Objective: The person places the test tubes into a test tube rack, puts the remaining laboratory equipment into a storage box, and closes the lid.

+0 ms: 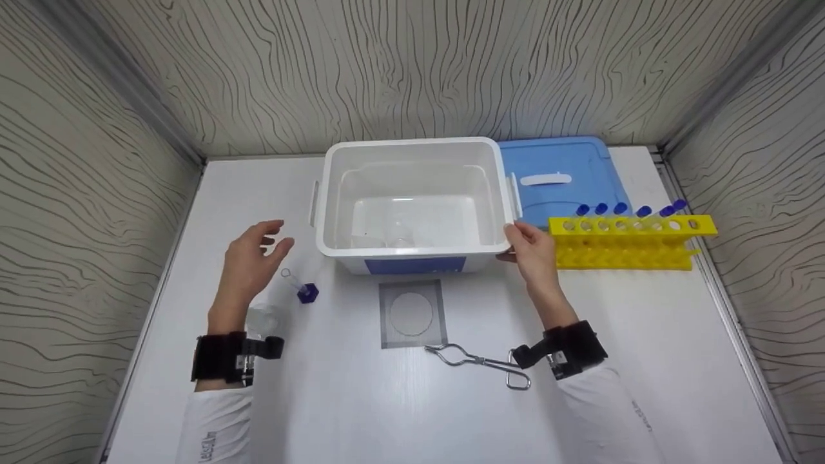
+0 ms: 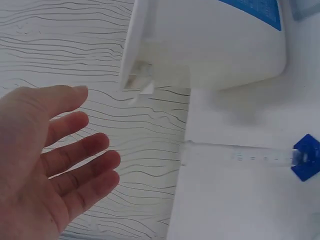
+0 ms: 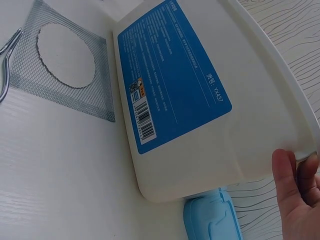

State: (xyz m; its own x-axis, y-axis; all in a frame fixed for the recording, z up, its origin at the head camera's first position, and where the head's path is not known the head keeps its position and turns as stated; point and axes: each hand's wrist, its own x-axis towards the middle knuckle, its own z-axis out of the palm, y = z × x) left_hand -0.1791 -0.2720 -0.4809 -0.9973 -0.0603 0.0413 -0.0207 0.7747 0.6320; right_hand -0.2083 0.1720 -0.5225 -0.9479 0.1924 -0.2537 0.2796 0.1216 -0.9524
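Note:
A white plastic storage box point(image 1: 412, 251) with a blue label point(image 3: 175, 80) stands at the middle back, its top uncovered. Something clear, perhaps glassware, lies on its floor. My right hand point(image 1: 535, 254) grips the rim at the box's front right corner; in the right wrist view its thumb point(image 3: 285, 172) and curled fingers are at that edge. To the left of the box, my left hand point(image 1: 248, 261) is held with loose, spread fingers and nothing in them. Nearest to it is an upright graduated cylinder point(image 1: 296, 281) with a blue hexagonal base. A clear glass vessel point(image 1: 264, 319) is partly hidden by the left wrist.
A wire gauze point(image 1: 411, 314) with a pale round centre lies before the box, crucible tongs point(image 1: 480, 361) at its lower right corner. At right stands a yellow test tube rack point(image 1: 625, 258) with several blue-capped tubes. The blue lid point(image 1: 580, 158) lies behind it.

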